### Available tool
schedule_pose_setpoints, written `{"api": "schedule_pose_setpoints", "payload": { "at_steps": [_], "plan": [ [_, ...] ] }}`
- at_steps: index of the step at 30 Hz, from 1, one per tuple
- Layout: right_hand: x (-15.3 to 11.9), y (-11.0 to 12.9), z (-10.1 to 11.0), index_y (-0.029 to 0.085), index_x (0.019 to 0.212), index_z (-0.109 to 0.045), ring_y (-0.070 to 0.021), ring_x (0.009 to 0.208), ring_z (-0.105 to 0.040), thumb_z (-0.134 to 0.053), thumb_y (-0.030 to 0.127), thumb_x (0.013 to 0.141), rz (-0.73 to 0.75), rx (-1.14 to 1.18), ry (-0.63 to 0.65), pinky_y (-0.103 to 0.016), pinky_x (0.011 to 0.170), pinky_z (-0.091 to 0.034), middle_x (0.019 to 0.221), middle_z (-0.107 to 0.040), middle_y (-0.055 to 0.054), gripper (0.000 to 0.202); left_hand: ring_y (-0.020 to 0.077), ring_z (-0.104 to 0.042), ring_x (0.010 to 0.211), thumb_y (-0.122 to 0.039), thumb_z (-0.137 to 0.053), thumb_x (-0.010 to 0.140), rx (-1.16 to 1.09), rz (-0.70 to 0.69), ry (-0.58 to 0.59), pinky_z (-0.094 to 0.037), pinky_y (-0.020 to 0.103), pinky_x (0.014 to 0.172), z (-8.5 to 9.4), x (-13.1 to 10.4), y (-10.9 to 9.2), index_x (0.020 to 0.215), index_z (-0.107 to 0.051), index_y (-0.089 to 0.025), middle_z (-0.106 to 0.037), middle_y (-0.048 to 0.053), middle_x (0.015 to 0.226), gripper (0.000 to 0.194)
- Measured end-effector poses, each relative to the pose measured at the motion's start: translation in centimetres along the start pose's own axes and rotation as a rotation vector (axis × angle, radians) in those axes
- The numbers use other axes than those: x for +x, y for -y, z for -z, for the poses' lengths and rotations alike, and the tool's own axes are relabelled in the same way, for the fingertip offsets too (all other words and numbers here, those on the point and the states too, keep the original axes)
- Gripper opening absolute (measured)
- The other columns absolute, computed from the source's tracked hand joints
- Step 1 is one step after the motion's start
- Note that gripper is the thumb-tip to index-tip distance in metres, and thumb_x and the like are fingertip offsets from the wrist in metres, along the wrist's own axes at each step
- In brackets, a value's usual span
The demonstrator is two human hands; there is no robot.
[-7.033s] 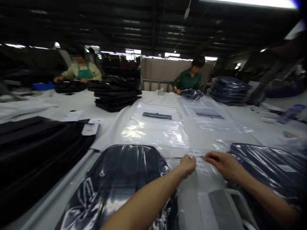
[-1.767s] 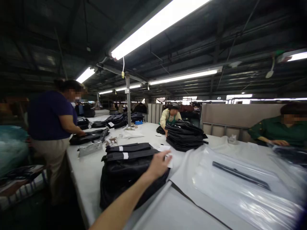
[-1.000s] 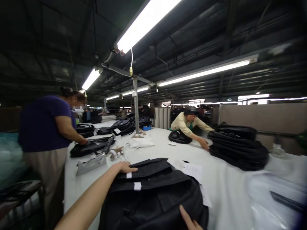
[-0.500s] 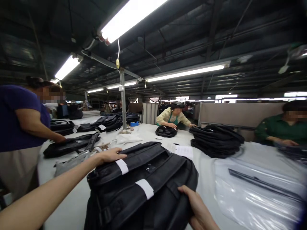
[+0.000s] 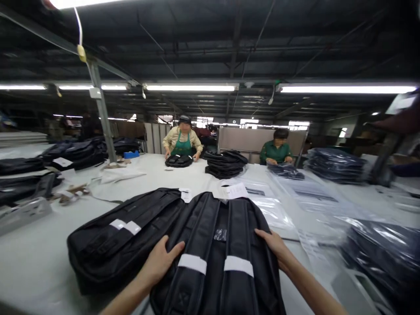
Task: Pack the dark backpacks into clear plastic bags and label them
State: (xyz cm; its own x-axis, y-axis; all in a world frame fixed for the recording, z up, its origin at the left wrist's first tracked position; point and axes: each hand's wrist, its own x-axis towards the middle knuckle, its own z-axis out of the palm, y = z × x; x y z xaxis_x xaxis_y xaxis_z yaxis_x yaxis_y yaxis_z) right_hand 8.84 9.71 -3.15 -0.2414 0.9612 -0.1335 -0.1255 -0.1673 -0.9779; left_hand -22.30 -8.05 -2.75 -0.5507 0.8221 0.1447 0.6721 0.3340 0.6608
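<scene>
A black backpack (image 5: 216, 284) lies on the white table in front of me, its shoulder straps facing up. Each strap has a white band around it, and a white paper tag (image 5: 236, 191) lies at the top end. My left hand (image 5: 163, 261) grips the left side, thumb on top and fingers hidden along the edge. On the opposite side, my right hand (image 5: 273, 246) holds the edge the same way, its thumb on the bag. A second black backpack (image 5: 108, 245), also with white-banded straps, lies just left of my left hand.
Clear plastic bags (image 5: 274, 212) cover the table to the right, near a plastic-wrapped pile (image 5: 387, 258). Further back stands a stack of black bags (image 5: 226, 164). Two co-workers (image 5: 183, 142) handle bags across the table. A metal post (image 5: 103, 113) rises at left.
My view has swung right. The held backpack has turned so its straps point away from me, with a second backpack now visible on its left. My left hand has moved to the held bag's near-left side.
</scene>
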Motion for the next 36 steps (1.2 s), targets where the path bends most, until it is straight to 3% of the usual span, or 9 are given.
{"api": "schedule_pose_setpoints", "payload": {
  "at_steps": [4,8,13,18,20,24,27,32,36],
  "plan": [
    [-0.1,-5.6,5.1,0.01,0.095,-0.062,-0.0235,0.074,-0.068,-0.064,0.031,0.07,0.001,-0.205,-0.058,-0.035,0.067,-0.057,0.082,-0.072,-0.009,0.032,0.0292,-0.061,0.1,-0.066,-0.042,0.07,-0.144,0.049,0.097,-0.049,0.035,0.085,-7.4,-3.6,1.1,0.098,-0.052,-0.014,-0.065,0.014,0.103,0.059],
    [0.3,-8.3,7.3,0.007,0.098,-0.063,-0.0275,0.09,-0.064,-0.063,0.032,0.071,0.026,-0.397,-0.159,-0.041,0.082,-0.052,0.094,-0.069,-0.013,0.037,0.0309,-0.062,0.091,-0.067,-0.04,0.073,-0.089,0.112,0.09,-0.049,0.039,0.079,-10.9,-4.5,1.3,0.091,-0.05,-0.014,-0.065,0.015,0.092,0.057],
    [-3.5,-5.9,8.2,0.011,0.129,-0.045,-0.0351,0.126,-0.037,-0.062,0.036,0.075,0.302,-0.664,-0.274,-0.056,0.106,-0.024,0.131,-0.048,-0.019,0.061,0.0306,-0.062,0.088,-0.068,-0.032,0.078,-0.074,0.074,0.06,-0.049,0.043,0.079,-8.9,-6.2,0.9,0.111,-0.045,-0.009,-0.063,0.016,0.096,0.069],
    [-13.6,-5.7,9.6,0.019,0.14,-0.03,-0.0324,0.13,-0.034,-0.066,0.052,0.071,0.839,-1.142,0.364,-0.052,0.107,-0.031,0.143,-0.035,-0.015,0.084,0.0365,-0.027,0.132,-0.069,-0.064,0.063,0.129,-0.703,0.151,-0.025,0.052,0.108,-5.0,-11.4,2.0,0.141,-0.02,-0.022,-0.025,0.016,0.146,0.102],
    [-15.6,-8.1,10.1,0.012,0.143,-0.021,-0.0372,0.133,-0.027,-0.07,0.047,0.067,0.897,-1.292,0.395,-0.059,0.106,-0.027,0.146,-0.027,-0.021,0.097,0.0384,-0.022,0.134,-0.061,-0.073,0.059,0.247,-0.871,0.21,-0.022,0.055,0.109,-5.3,-12.3,3.0,0.144,-0.014,-0.022,-0.021,0.017,0.148,0.11],
    [-14.3,-13.0,10.9,0.006,0.135,-0.037,-0.0325,0.131,-0.034,-0.051,0.012,0.073,1.066,-1.35,0.258,-0.054,0.104,-0.035,0.139,-0.038,-0.025,0.063,0.0321,-0.042,0.122,-0.043,-0.066,0.075,0.287,-0.849,0.189,-0.025,0.051,0.109,-7.4,-11.0,4.0,0.135,-0.039,-0.016,-0.051,0.014,0.129,0.072],
    [-12.5,-13.4,11.6,0.01,0.122,-0.052,-0.0301,0.123,-0.044,-0.045,0.009,0.075,1.127,-1.336,0.256,-0.051,0.101,-0.039,0.132,-0.048,-0.021,0.048,0.0274,-0.052,0.108,-0.041,-0.058,0.083,0.287,-0.958,0.163,-0.034,0.048,0.104,-7.7,-9.5,3.0,0.111,-0.061,-0.018,-0.063,0.011,0.111,0.037],
    [-13.0,-13.7,12.3,0.011,0.119,-0.055,-0.0295,0.121,-0.046,-0.043,0.009,0.076,1.208,-1.332,0.28,-0.051,0.098,-0.043,0.13,-0.05,-0.021,0.045,0.0238,-0.055,0.09,-0.038,-0.05,0.088,0.318,-1.176,0.119,-0.049,0.039,0.08,-7.8,-10.7,2.5,0.093,-0.064,-0.017,-0.064,0.01,0.096,0.026],
    [-14.4,-14.7,12.9,0.009,0.121,-0.053,-0.0305,0.126,-0.04,-0.044,0.007,0.072,1.171,-1.329,0.284,-0.053,0.1,-0.039,0.134,-0.045,-0.023,0.05,0.0241,-0.054,0.096,-0.03,-0.048,0.088,0.197,-1.088,0.158,-0.048,0.04,0.087,-8.1,-12.3,3.6,0.099,-0.063,-0.018,-0.063,0.011,0.101,0.022]
  ]
}}
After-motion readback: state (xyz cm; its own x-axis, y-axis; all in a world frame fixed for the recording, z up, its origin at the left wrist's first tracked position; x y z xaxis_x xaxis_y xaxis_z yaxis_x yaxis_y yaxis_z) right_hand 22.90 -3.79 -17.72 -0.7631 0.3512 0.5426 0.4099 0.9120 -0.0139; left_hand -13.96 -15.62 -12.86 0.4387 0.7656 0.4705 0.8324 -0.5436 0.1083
